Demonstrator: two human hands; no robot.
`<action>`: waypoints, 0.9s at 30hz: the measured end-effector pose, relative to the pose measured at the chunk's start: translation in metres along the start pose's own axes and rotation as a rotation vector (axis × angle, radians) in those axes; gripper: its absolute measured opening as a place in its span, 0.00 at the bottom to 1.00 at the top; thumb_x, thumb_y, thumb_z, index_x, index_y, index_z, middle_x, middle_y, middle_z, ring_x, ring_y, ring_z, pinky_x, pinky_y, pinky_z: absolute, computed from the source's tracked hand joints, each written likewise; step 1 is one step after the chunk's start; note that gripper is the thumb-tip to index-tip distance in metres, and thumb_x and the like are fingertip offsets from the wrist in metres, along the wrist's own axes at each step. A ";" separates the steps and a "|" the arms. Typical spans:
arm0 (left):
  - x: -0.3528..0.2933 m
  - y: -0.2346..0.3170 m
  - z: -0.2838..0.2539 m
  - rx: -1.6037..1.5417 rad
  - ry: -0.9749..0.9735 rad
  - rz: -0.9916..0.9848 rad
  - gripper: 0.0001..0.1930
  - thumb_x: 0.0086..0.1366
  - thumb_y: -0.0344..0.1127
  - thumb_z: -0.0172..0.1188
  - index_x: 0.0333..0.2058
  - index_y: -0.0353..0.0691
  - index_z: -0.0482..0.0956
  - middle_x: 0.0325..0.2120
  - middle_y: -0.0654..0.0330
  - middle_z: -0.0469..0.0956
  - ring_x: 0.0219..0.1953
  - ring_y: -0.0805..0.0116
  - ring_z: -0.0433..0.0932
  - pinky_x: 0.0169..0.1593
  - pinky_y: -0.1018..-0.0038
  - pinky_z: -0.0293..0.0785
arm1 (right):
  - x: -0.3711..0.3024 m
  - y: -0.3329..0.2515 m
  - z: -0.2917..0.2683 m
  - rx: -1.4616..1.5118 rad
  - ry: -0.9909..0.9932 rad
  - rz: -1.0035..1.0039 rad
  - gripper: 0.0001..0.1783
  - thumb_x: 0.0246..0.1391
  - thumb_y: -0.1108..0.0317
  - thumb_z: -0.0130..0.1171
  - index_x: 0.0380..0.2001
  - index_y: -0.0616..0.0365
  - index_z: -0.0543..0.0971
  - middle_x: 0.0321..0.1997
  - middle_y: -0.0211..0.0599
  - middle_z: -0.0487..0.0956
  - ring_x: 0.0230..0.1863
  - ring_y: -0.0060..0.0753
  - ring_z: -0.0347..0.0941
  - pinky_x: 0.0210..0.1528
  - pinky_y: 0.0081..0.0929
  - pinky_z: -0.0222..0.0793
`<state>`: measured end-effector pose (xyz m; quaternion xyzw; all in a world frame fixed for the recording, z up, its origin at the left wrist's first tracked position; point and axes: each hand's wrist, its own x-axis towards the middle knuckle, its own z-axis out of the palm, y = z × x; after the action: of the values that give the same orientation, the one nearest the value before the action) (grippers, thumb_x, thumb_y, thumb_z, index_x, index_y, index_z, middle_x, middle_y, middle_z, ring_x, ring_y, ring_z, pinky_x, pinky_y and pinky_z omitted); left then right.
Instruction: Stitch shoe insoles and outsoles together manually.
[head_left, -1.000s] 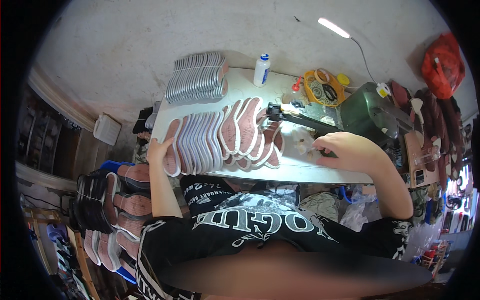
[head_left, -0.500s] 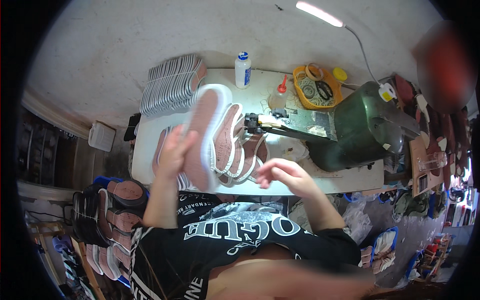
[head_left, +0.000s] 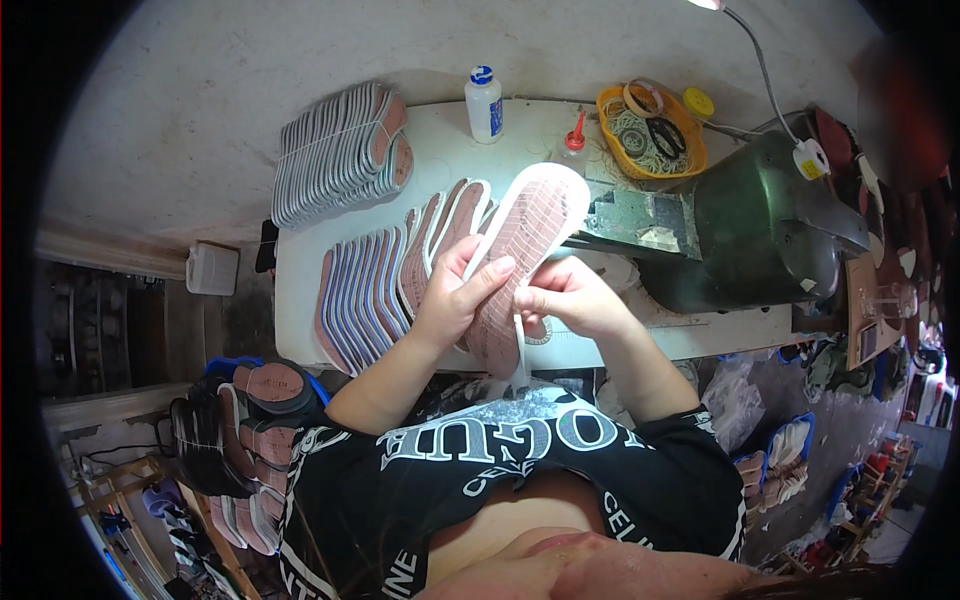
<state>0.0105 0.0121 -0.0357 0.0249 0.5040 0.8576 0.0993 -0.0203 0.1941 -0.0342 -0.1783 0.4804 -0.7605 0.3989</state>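
Observation:
A long shoe sole (head_left: 535, 215), pinkish brown with a white rim and stitched cross lines, is held up at a tilt over the table. My left hand (head_left: 462, 292) grips it by its left side at the waist, thumb on its face. Opposite, my right hand (head_left: 568, 298) is closed, thumb and fingers pinching the sole's white edge. A thin white strip (head_left: 520, 345) runs down along the edge below those fingers; its far end is hard to make out. Behind my left hand, more white-rimmed soles (head_left: 415, 255) lean beside a row of soles (head_left: 360, 295).
A green sewing machine (head_left: 740, 230) stands right on the white table (head_left: 440, 140). At the back are a tied sole bundle (head_left: 335, 155), a white bottle (head_left: 484, 108), a red-tipped bottle (head_left: 574, 145) and a yellow basket (head_left: 610, 105). More soles (head_left: 265, 435) stand at lower left.
The sole has moved right, away from the row, and now tilts the other way. My right hand, empty before, has come up and pinches its edge. The whole view has shifted slightly.

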 end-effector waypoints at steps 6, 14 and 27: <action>0.002 0.011 -0.006 0.187 -0.062 0.016 0.14 0.60 0.32 0.60 0.44 0.32 0.73 0.35 0.61 0.78 0.38 0.77 0.76 0.44 0.79 0.72 | -0.009 -0.023 0.003 -0.373 0.101 0.109 0.13 0.55 0.63 0.59 0.30 0.65 0.81 0.22 0.27 0.78 0.21 0.13 0.70 0.25 0.12 0.68; 0.028 0.006 0.010 0.135 0.035 0.031 0.23 0.54 0.32 0.65 0.47 0.33 0.68 0.36 0.60 0.76 0.37 0.74 0.76 0.43 0.77 0.73 | -0.019 -0.001 0.006 -0.172 0.043 0.029 0.16 0.56 0.63 0.58 0.43 0.65 0.75 0.38 0.29 0.78 0.38 0.15 0.71 0.44 0.18 0.68; 0.104 -0.020 -0.003 1.151 0.306 0.183 0.28 0.52 0.53 0.60 0.39 0.30 0.77 0.47 0.44 0.67 0.51 0.48 0.64 0.57 0.63 0.59 | -0.037 0.037 0.008 0.187 0.457 -0.088 0.15 0.56 0.65 0.57 0.43 0.63 0.75 0.38 0.34 0.79 0.33 0.23 0.76 0.32 0.23 0.78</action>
<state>-0.0894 0.0388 -0.0604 -0.0056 0.8917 0.4458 -0.0781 0.0240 0.2094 -0.0585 0.0154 0.4773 -0.8389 0.2610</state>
